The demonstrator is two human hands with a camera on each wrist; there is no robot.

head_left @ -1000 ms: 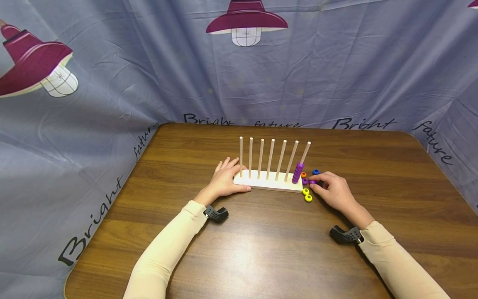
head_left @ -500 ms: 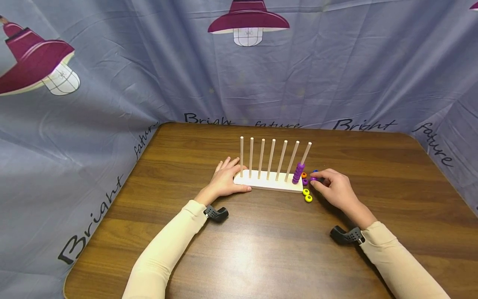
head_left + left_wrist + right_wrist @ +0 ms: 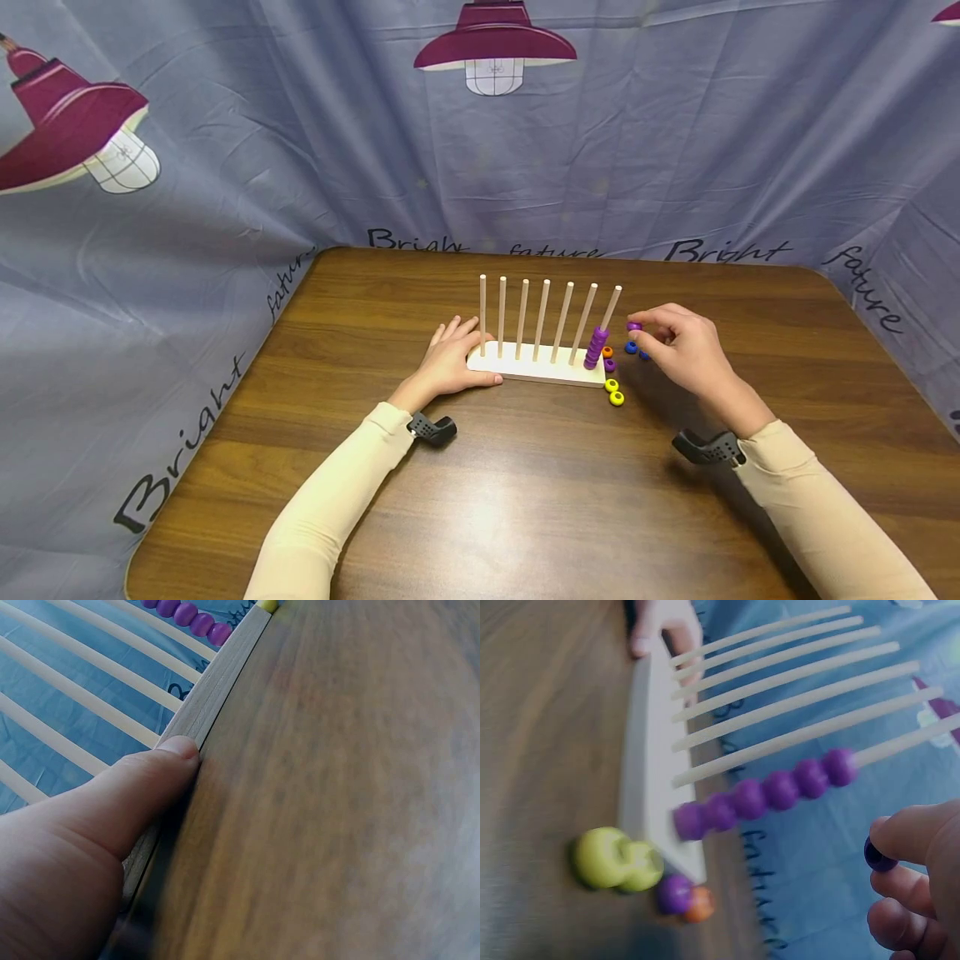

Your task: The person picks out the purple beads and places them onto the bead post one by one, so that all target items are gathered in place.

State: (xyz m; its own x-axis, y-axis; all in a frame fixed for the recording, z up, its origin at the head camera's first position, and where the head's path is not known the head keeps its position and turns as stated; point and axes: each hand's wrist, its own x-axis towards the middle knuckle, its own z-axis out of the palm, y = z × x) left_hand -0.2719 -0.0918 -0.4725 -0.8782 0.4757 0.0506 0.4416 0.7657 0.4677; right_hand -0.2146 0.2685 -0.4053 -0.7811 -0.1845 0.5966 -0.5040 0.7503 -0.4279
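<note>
A pale wooden peg stand (image 3: 536,363) has several upright rods in a row. Its rightmost rod carries a stack of purple beads (image 3: 596,348). My left hand (image 3: 447,364) grips the stand's left end, the thumb along the front edge and the fingers spread behind; in the left wrist view the thumb (image 3: 161,769) presses the edge. Right of the stack, my right hand (image 3: 686,346) pinches a purple bead (image 3: 634,326) between thumb and fingers, above the table. In the right wrist view that bead (image 3: 879,855) is apart from the rod.
Beside the stand's right end lie an orange bead (image 3: 607,352), a purple bead (image 3: 609,366) and two yellow beads (image 3: 614,392). Blue beads (image 3: 632,347) lie under the right hand, partly hidden. The brown table (image 3: 480,500) meets a printed curtain (image 3: 480,167) at the back.
My right hand has lifted the purple bead off the table, up and slightly away from me, uncovering blue beads. The left hand has stayed on the stand.
</note>
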